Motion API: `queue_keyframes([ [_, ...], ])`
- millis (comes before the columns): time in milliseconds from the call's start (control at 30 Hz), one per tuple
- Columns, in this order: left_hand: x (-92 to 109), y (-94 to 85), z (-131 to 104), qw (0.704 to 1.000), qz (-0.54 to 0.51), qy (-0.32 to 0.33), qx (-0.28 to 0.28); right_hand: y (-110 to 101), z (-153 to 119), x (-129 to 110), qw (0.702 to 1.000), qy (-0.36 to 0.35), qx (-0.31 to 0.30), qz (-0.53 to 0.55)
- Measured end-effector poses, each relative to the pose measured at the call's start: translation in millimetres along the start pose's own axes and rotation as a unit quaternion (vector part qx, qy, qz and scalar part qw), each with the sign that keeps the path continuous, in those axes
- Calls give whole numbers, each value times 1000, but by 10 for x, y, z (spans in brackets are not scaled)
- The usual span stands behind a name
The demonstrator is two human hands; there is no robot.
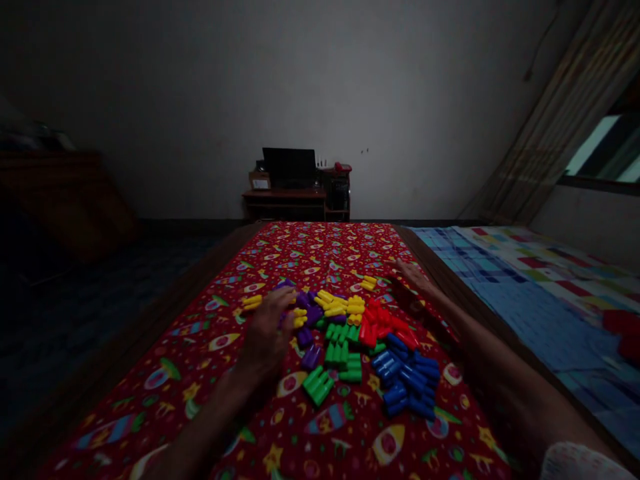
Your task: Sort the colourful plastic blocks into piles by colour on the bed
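L hand [267,330]: palm down, fingers bent forward
R hand [413,275]: reach farther fwd, fingers extended
Arms: apart, both angled inward

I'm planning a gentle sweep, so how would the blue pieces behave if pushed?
The blue pieces look like glossy plastic, so probably stiff, light and a bit slippery. Their joined tubes suggest they would slide more than roll. Lying jumbled, they may catch on each other, and the cloth might ruck.

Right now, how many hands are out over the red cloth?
2. The left hand is at the left side of the pile, by yellow pieces and purple pieces. The right hand is beyond the red pieces, near the cloth's right edge.
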State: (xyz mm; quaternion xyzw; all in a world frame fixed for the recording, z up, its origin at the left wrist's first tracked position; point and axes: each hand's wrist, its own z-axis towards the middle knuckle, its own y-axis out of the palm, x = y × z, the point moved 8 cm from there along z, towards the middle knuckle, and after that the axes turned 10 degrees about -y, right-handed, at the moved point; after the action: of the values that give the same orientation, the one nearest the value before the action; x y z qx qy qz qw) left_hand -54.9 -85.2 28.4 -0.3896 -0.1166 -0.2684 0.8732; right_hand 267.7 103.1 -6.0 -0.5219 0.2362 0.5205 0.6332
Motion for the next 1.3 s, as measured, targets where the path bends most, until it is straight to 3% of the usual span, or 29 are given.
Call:
queue_keyframes([
  [67,916,335,-205,985,-25,139,-98,-14,-164,148,1000,3,10,-23],
  [133,1713,676,-540,942,-24,272,-196,168,-233,208,1000,2,2,-10],
  [200,2204,942,-837,901,-20,357,-246,446,-217,213,1000,9,-23,10],
  [267,2349,1140,-955,893,-2,370,-256,733,-159,166,998,15,-62,18],
  [400,2046,1248,-842,912,46,335,-233,1147,-72,-71,991,-6,-129,46],
  [500,1729,1129,-717,915,78,331,-217,1360,-79,-303,985,-15,-155,79],
  [600,1460,979,-641,916,103,327,-209,1514,-86,-507,987,-1,-139,82],
  [733,1054,791,-501,934,136,265,-199,1610,-84,-802,988,-23,-121,96],
  [833,742,672,-368,945,145,219,-196,1476,-157,-952,984,-69,-140,84],
  [933,420,557,-186,960,142,155,-186,1109,-382,-890,985,-89,-144,1],
  [1100,-167,272,58,981,129,18,-140,620,-1214,-553,959,-95,-222,-146],
  [1200,-508,52,5,983,133,-47,-119,576,-1677,-400,937,-108,-261,-208],
  [1300,-817,-84,-247,969,154,-128,-145,660,-1725,-325,940,-115,-218,-236],
])
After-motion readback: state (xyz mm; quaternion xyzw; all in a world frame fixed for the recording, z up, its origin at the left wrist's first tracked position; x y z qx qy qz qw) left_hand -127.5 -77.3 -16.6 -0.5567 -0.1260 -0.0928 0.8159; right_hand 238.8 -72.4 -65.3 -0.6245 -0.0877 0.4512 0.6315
